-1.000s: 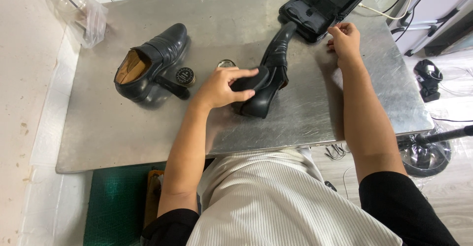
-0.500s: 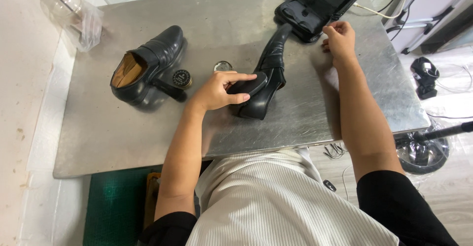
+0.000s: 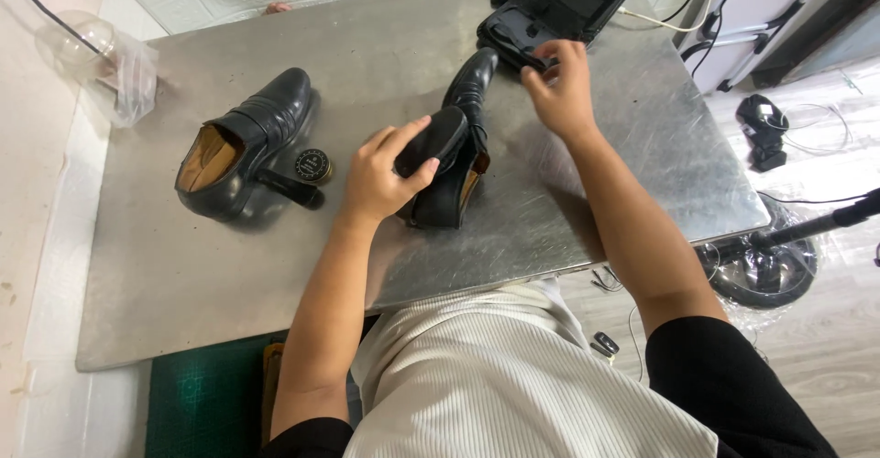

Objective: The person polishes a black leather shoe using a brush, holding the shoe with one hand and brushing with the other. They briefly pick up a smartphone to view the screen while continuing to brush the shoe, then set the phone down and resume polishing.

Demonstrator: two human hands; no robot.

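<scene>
Fingers of the left hand clasp the black shoe; the right hand has moved up, pinching inside the black case beyond.

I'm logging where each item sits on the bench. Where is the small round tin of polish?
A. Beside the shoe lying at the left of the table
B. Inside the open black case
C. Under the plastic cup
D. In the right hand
A: the round tin sits on the metal table, right beside the left-lying black shoe, apart from both hands.
</scene>
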